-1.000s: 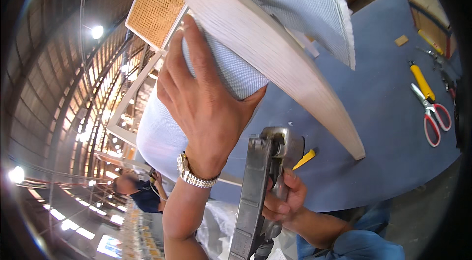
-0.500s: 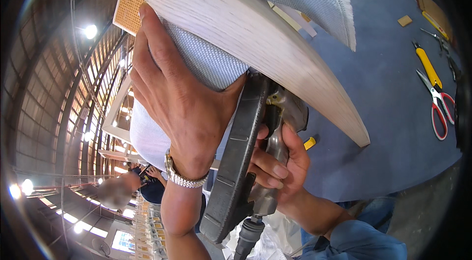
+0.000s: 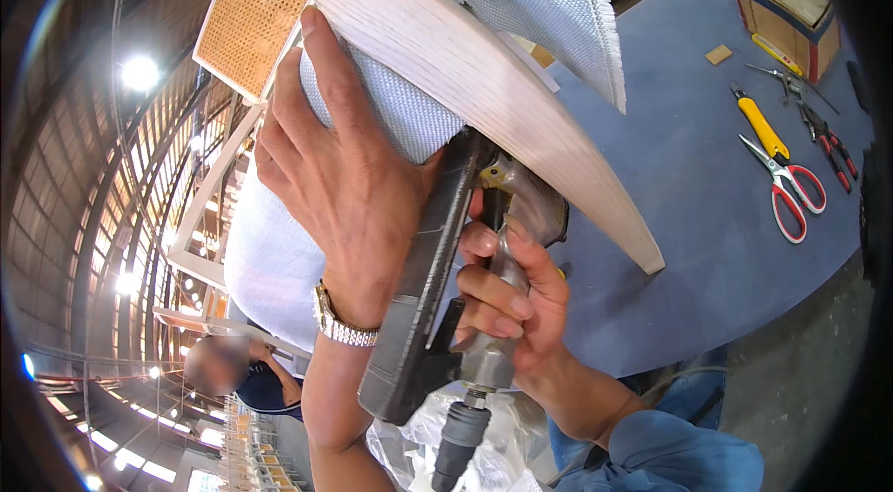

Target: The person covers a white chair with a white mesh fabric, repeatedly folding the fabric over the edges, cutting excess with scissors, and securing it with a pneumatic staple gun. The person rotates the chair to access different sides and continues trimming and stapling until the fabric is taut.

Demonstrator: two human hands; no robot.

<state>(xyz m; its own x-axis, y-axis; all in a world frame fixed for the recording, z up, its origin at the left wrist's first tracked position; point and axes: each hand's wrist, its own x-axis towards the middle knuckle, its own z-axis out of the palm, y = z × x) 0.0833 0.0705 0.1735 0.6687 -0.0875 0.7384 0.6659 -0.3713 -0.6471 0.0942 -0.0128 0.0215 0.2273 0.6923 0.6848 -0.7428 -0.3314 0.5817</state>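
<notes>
My right hand (image 3: 516,301) is wrapped round the handle of a pneumatic staple gun (image 3: 409,297), which has a long black magazine and an air hose fitting at its lower end. The gun's nose meets the blue-grey woven fabric (image 3: 395,106) close against a pale wooden chair leg (image 3: 484,87); the exact contact point is hidden. My left hand (image 3: 349,180) lies spread over the fabric, fingers stretched toward the wood, its thumb partly behind the magazine. A loose fabric flap (image 3: 539,4) with a frayed edge hangs beyond the leg. Light upholstery (image 3: 270,259) shows left of my wrist.
On the blue-covered table (image 3: 642,306) lie red-handled scissors (image 3: 786,190), a yellow-handled tool (image 3: 763,125), pliers (image 3: 828,143) and a small tan block (image 3: 718,55). A cardboard box (image 3: 791,13) stands far right. A cane panel (image 3: 251,18) is at upper left; a person (image 3: 265,385) is behind.
The view has shifted, bringing more of the cane panel, box and pliers into sight. My left hand stays spread on the fabric, and my right hand keeps the staple gun at the leg's edge.
</notes>
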